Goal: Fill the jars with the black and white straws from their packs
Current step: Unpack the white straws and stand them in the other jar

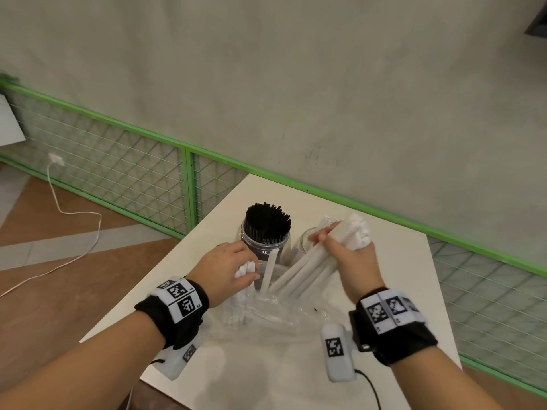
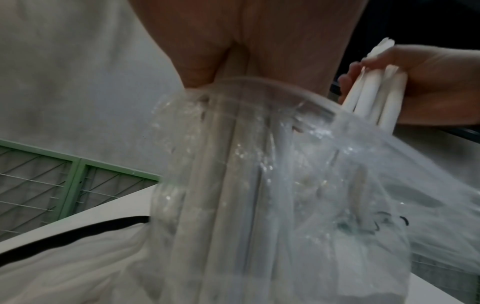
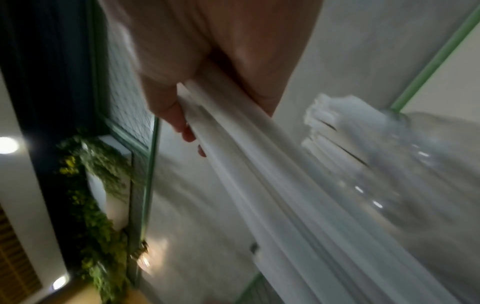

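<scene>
A clear jar (image 1: 265,238) packed with black straws stands at the back of the white table (image 1: 393,279). To its right, a second clear jar (image 1: 305,242) is mostly hidden behind my right hand (image 1: 343,253), which grips a bundle of white straws (image 1: 313,264) drawn partway out of the clear plastic pack (image 1: 266,309). My left hand (image 1: 233,267) holds the pack's mouth together with a few white straw ends (image 1: 245,269). In the left wrist view the pack (image 2: 272,185) hangs under my palm. The right wrist view, blurred, shows the bundle (image 3: 259,174) in my fingers.
A green-framed wire fence (image 1: 189,184) runs behind the table along a grey wall. A white cable (image 1: 74,232) trails over the wooden floor at left. The table's left and near edges lie close to my forearms.
</scene>
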A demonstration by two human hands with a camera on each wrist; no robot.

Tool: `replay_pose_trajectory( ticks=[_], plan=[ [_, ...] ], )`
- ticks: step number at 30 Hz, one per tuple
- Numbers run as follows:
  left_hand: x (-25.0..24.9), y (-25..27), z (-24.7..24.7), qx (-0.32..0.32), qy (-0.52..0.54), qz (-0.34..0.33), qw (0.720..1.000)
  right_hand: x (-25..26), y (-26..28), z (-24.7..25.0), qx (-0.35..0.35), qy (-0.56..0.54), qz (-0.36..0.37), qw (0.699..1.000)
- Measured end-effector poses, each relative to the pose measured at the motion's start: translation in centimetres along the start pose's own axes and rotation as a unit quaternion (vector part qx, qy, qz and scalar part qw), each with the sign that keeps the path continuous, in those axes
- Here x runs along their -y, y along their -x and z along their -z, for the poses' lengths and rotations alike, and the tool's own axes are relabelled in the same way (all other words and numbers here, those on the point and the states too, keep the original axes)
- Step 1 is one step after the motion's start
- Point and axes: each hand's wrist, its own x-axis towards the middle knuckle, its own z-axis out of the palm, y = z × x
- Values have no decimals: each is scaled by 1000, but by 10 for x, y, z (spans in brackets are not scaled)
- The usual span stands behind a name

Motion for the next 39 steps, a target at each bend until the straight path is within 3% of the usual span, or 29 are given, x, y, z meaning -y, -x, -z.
replay_pose_trajectory(
  ticks=[7, 11, 15, 19, 24, 28, 32, 35, 37, 39],
  plan=[
    [-2, -1, -2, -3, 11, -1, 1000, 47, -41, 40, -117, -66, 88, 987],
    [-4, -2, -1, 3, 10, 7, 1000, 23, -58, 42, -161, 2, 86, 983],
    [-4, -2, 0, 7, 8, 11, 1000, -14, -67, 34, -186, 21, 22, 982],
    [-3, -2, 0, 6, 14, 10, 1000, -39, -66, 26, -141, 75, -11, 987],
    [0, -2, 0, 5, 13, 10, 1000, -48, -64, 36, -112, 257, 60, 958],
    [2, -3, -1, 2, 16, 8, 1000, -65, -71, 42, -32, 286, 26, 957],
    [2, -4, -1, 7, 15, 9, 1000, -68, -78, 35, -86, 280, 69, 954],
    [4, -5, -1, 13, 15, 12, 1000, -67, -83, 33, -95, 339, 134, 926],
    [6, -4, -1, 11, 16, 12, 1000, -68, -81, 29, -21, 425, 112, 898],
    [7, -5, -1, 12, 15, 13, 1000, -74, -77, 27, 50, 533, 64, 842]
  ],
)
